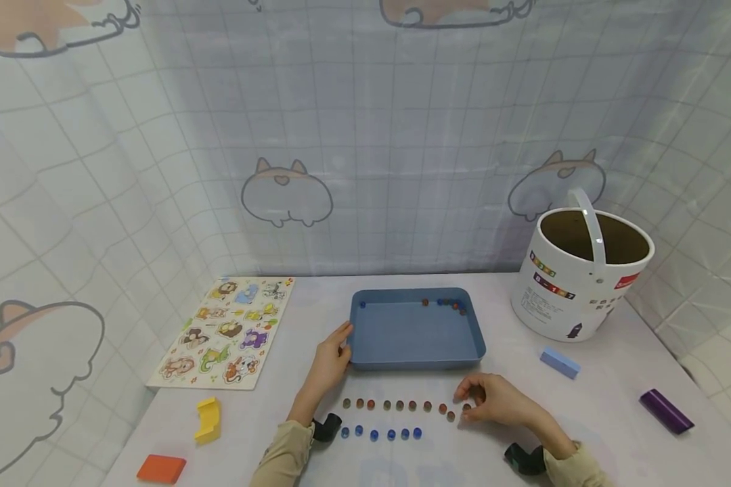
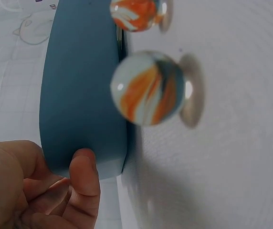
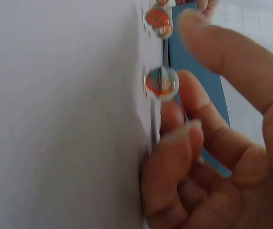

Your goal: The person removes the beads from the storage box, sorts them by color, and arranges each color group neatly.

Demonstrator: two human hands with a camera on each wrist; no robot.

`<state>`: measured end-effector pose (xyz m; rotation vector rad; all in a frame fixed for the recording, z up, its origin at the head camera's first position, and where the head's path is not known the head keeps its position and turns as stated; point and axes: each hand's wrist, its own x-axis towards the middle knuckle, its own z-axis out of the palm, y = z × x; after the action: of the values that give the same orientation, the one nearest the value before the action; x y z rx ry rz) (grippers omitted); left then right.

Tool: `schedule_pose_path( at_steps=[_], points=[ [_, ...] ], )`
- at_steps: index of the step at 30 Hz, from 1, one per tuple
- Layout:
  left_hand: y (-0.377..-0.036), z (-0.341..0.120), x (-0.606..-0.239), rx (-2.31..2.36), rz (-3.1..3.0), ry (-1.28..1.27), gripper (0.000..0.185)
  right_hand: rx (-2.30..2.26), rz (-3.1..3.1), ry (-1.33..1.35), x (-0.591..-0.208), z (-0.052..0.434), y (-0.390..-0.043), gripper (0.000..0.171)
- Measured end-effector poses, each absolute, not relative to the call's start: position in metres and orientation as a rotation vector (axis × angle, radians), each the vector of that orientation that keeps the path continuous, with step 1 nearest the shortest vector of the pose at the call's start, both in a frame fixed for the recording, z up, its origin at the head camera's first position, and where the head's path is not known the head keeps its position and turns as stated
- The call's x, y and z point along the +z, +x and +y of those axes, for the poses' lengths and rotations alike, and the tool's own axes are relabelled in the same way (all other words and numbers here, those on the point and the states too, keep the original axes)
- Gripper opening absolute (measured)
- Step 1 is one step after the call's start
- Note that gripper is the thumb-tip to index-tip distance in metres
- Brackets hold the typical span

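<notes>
On the table stands a shallow blue tray (image 1: 414, 365) with several marbles (image 1: 425, 302) along its far side. My left hand (image 1: 329, 358) holds the tray's near left corner, its thumb (image 2: 84, 171) against the outer wall. In front runs a row of orange-streaked marbles (image 1: 412, 406), and nearer still a row of blue marbles (image 1: 392, 435). My right hand (image 1: 493, 400) is at the right end of the orange row. Its thumb and fingers are spread about a marble (image 3: 162, 84); the thumb is apart from it, and finger contact is unclear.
At right stand a white bucket (image 1: 542, 304), a light blue block (image 1: 560, 362) and a purple block (image 1: 667, 411). To the left lie an animal puzzle board (image 1: 225, 331), a yellow block (image 1: 208, 421) and an orange block (image 1: 161, 469). A patterned curtain (image 1: 365, 135) hangs behind.
</notes>
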<state>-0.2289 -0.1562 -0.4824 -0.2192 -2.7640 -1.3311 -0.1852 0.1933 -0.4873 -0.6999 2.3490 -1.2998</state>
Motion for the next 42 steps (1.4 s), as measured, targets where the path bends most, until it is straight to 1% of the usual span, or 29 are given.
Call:
schedule_pose_path(
  at_steps=[10, 17, 30, 34, 37, 42],
  points=[
    [-0.229, -0.156, -0.480, -1.323, -2.756, -0.232, 0.048, -0.985, 2.718, -0.588, -0.488, 0.170, -0.173, 0.033],
    [-0.228, -0.157, -0.481, -1.332, -2.756, -0.227, 0.048, -0.940, 2.760, -0.543, -0.489, 0.167, -0.171, 0.024],
    [-0.229, -0.157, -0.483, -1.352, -2.747, -0.235, 0.048, -1.090, 2.631, -0.670, -0.485, 0.177, -0.175, 0.016],
    [-0.228, -0.156, -0.484, -1.347, -2.737, -0.264, 0.047, -1.131, 2.568, -0.675, -0.474, 0.185, -0.175, 0.019],
    [-0.228, -0.156, -0.485, -1.346, -2.737, -0.273, 0.047, -1.148, 2.544, -0.708, -0.456, 0.191, -0.179, 0.022],
    [-0.228, -0.157, -0.484, -1.352, -2.731, -0.262, 0.047, -1.151, 2.554, -0.820, -0.420, 0.192, -0.202, 0.026]
  ],
)
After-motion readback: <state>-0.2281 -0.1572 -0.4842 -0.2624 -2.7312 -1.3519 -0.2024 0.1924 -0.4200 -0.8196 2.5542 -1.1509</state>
